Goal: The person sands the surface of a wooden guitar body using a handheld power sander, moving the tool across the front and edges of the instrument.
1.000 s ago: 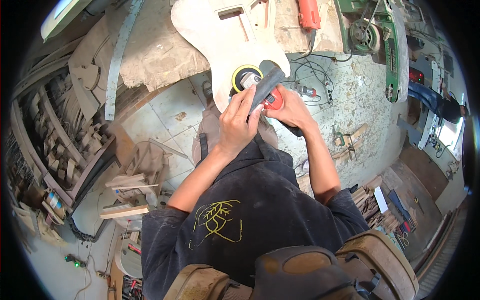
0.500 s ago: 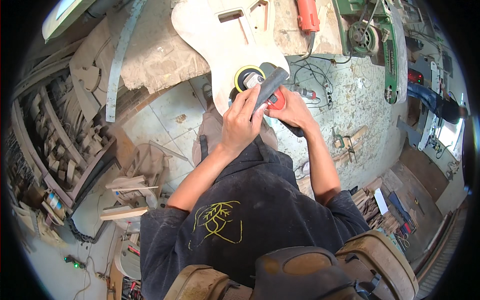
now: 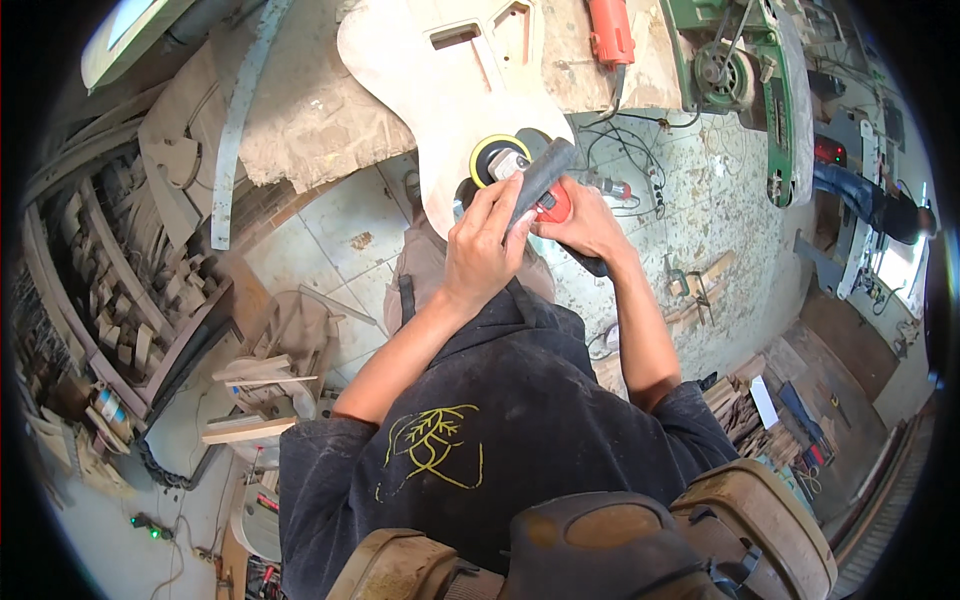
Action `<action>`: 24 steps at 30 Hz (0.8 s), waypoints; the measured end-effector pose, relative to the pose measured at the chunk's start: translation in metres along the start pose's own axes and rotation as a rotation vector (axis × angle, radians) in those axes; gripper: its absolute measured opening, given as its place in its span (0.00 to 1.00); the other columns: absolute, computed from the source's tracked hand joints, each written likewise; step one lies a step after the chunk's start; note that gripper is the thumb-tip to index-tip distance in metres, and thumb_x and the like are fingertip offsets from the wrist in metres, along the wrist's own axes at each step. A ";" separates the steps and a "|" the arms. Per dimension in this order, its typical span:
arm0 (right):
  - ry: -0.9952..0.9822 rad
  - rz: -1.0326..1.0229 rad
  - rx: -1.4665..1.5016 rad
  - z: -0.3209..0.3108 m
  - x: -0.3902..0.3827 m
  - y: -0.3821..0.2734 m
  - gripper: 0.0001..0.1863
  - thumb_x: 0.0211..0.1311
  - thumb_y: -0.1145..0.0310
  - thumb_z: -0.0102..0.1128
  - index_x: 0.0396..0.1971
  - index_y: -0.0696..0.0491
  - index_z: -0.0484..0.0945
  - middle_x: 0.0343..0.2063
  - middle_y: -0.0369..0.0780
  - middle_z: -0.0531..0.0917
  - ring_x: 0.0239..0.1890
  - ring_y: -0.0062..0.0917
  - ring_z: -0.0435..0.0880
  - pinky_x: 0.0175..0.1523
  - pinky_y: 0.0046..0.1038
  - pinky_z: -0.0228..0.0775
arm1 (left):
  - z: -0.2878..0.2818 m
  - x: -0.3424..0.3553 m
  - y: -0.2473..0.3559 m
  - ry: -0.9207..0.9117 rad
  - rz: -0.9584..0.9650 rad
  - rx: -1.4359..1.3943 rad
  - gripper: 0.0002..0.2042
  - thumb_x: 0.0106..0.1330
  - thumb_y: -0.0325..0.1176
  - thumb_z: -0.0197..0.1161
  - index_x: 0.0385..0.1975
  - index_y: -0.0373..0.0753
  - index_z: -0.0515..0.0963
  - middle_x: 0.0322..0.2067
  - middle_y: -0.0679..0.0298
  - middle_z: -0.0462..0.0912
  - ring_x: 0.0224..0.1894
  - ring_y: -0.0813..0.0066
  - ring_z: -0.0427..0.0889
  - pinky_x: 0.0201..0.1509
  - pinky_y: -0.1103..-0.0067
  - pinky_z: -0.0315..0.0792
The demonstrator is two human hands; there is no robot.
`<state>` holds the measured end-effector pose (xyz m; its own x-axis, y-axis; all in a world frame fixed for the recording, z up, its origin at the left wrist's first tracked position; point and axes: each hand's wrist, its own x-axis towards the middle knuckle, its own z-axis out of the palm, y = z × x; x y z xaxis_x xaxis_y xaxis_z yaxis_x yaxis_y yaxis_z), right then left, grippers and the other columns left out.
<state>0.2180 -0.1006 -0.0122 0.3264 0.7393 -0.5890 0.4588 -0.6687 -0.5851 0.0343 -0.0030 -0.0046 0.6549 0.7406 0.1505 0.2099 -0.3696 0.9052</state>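
Note:
Both my hands are on a red and black angle grinder (image 3: 553,205) with a yellow-edged round sanding pad (image 3: 484,157). My left hand (image 3: 485,240) wraps round a thick dark grey bar (image 3: 545,172) at the tool's front; whether that bar is its side handle I cannot tell. The fingers of my right hand (image 3: 595,225) are closed round the red body. The tool is over the near end of a pale wooden guitar body (image 3: 440,115), which has cut-out cavities and juts past the bench edge. Whether the pad touches the wood is hidden.
An orange-red power tool (image 3: 612,35) lies on the dusty workbench (image 3: 310,120), its cord hanging down. A green belt-driven machine (image 3: 730,75) stands at the right. Wood offcuts (image 3: 120,300) fill a rack at the left. Cables and a clamp (image 3: 690,290) lie on the tiled floor.
The view has shifted very slightly, moving the bench and guitar body a little left and up. My hands keep the same hold on the grinder.

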 end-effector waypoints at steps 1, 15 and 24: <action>-0.003 0.006 -0.013 -0.001 0.001 -0.001 0.38 0.42 0.49 0.74 0.48 0.62 0.77 0.35 0.58 0.86 0.42 0.55 0.87 0.48 0.46 0.78 | 0.000 0.002 0.001 0.001 -0.010 0.005 0.22 0.65 0.26 0.71 0.60 0.29 0.79 0.49 0.47 0.85 0.47 0.52 0.89 0.49 0.68 0.83; 0.027 -0.010 0.060 0.000 0.002 0.008 0.38 0.42 0.50 0.75 0.49 0.63 0.78 0.37 0.58 0.87 0.43 0.54 0.87 0.50 0.46 0.78 | 0.004 0.006 0.000 -0.015 0.015 -0.012 0.23 0.65 0.25 0.71 0.60 0.29 0.79 0.48 0.46 0.84 0.47 0.51 0.88 0.48 0.67 0.83; 0.008 0.029 0.051 -0.007 -0.002 0.005 0.39 0.43 0.49 0.74 0.51 0.62 0.78 0.37 0.58 0.87 0.43 0.54 0.87 0.49 0.45 0.78 | 0.009 0.007 0.002 -0.025 0.025 -0.003 0.23 0.65 0.25 0.71 0.61 0.29 0.79 0.48 0.47 0.84 0.46 0.53 0.88 0.47 0.67 0.83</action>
<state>0.2249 -0.1046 -0.0100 0.3457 0.7200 -0.6018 0.4063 -0.6929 -0.5956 0.0462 -0.0037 -0.0055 0.6778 0.7170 0.1628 0.1915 -0.3859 0.9025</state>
